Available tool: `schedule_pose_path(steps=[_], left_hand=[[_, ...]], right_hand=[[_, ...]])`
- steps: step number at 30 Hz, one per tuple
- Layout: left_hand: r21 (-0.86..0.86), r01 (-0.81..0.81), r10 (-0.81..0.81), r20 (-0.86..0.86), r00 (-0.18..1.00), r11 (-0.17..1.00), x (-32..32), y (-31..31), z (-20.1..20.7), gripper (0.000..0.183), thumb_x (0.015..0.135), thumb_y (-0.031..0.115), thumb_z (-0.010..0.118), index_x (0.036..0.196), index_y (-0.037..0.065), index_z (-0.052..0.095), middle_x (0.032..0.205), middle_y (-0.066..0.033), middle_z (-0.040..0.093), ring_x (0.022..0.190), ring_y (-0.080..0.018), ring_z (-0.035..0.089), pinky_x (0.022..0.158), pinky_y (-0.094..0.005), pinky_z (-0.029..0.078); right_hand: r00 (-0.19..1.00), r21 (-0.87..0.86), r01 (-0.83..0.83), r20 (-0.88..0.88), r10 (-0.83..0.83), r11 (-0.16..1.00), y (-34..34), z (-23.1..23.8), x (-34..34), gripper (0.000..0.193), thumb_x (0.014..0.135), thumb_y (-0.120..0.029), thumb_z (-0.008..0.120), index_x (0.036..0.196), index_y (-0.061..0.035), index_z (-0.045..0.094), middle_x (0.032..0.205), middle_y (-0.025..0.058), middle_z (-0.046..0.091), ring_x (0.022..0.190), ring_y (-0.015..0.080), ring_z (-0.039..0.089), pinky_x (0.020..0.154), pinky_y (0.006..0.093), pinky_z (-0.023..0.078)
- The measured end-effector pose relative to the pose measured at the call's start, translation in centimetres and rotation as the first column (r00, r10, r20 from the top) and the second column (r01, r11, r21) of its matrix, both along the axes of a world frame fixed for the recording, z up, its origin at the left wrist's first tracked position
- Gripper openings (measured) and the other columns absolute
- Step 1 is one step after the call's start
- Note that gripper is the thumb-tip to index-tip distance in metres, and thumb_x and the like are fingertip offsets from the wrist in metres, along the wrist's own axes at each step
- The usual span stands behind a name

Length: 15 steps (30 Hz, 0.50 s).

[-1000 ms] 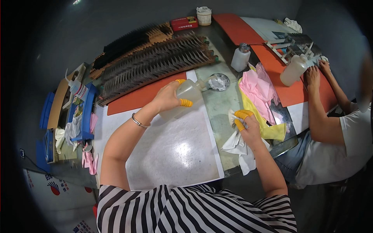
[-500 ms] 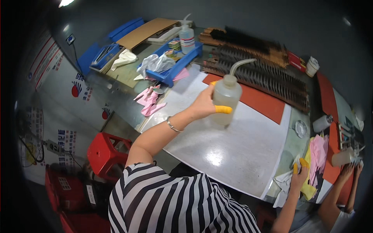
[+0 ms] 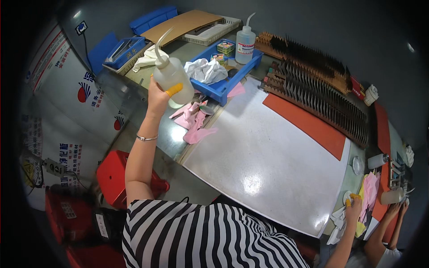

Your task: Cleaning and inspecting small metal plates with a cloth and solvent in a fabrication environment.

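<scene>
My left hand (image 3: pixel 157 99) is wrapped round a translucent wash bottle (image 3: pixel 174 79) with a bent spout. It tilts the bottle slightly above the left part of the table. Yellow finger covers show on both hands. Just below the bottle lie crumpled pink cloths (image 3: pixel 196 123) with a small round lid-like thing on them. Far to the right, my right hand (image 3: pixel 354 204) is closed on a white cloth (image 3: pixel 339 219) at the table's right side; its grip is partly hidden. Beside it lie pink (image 3: pixel 370 187) and yellow cloths.
A blue tray (image 3: pixel 219 94) holds white cloth and another wash bottle (image 3: pixel 245 47). A white sheet (image 3: pixel 268 174) covers the table's middle. Dark-bladed racks (image 3: pixel 321 96) and a red-brown strip (image 3: pixel 304 127) lie behind. Another person's hands (image 3: pixel 395 209) touch a bottle at right. A red stool (image 3: pixel 114 178) stands left.
My left hand has carried the wash bottle leftward, from above the white sheet to beside the blue tray. My right hand stays by the cloths. The view has shifted.
</scene>
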<state>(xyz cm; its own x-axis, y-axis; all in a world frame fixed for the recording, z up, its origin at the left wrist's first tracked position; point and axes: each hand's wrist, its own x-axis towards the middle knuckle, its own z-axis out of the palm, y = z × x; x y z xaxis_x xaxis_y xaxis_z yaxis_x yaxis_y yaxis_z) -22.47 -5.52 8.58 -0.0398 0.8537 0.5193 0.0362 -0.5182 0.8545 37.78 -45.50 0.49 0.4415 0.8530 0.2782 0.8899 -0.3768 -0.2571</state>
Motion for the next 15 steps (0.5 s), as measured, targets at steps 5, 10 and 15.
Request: schedule_pose_path(steps=[5,10,15], left_hand=[[-0.047,0.271,-0.264,0.122,0.957,0.961,3.5,6.2,1.6,0.063,0.065,0.01,0.075,0.118,0.002,0.043,0.109,-0.0077,0.054,0.1,-0.0157,0.052,0.088,-0.0299,0.041],[-0.23,0.349,-0.366,-0.032,0.93,0.908,5.7,10.0,-0.1,0.055,0.066,0.009,0.071,0.114,-0.002,0.048,0.105,-0.0124,0.058,0.092,-0.0195,0.058,0.078,-0.0306,0.047],[-0.384,0.48,-0.577,-0.194,0.793,0.789,1.9,14.4,-3.7,0.058,0.065,0.013,0.073,0.116,0.001,0.048,0.106,-0.0059,0.058,0.096,-0.0167,0.054,0.08,-0.028,0.043]], right_hand=[[0.999,0.025,0.047,0.004,-0.047,0.999,-0.9,-0.3,-0.4,0.023,0.069,-0.003,0.06,0.091,-0.0004,0.055,0.094,0.0142,0.054,0.089,0.0316,0.05,0.077,0.0363,0.041],[0.997,-0.039,0.076,0.019,-0.075,0.996,0.1,0.5,-1.6,0.026,0.07,-0.008,0.061,0.095,-0.0032,0.056,0.095,0.0154,0.054,0.09,0.0321,0.051,0.079,0.0374,0.041],[0.991,-0.154,0.13,-0.001,-0.132,0.979,1.1,2.2,-2.0,0.025,0.071,-0.011,0.062,0.094,-0.0032,0.059,0.096,0.0168,0.055,0.092,0.0327,0.052,0.08,0.0384,0.043]])
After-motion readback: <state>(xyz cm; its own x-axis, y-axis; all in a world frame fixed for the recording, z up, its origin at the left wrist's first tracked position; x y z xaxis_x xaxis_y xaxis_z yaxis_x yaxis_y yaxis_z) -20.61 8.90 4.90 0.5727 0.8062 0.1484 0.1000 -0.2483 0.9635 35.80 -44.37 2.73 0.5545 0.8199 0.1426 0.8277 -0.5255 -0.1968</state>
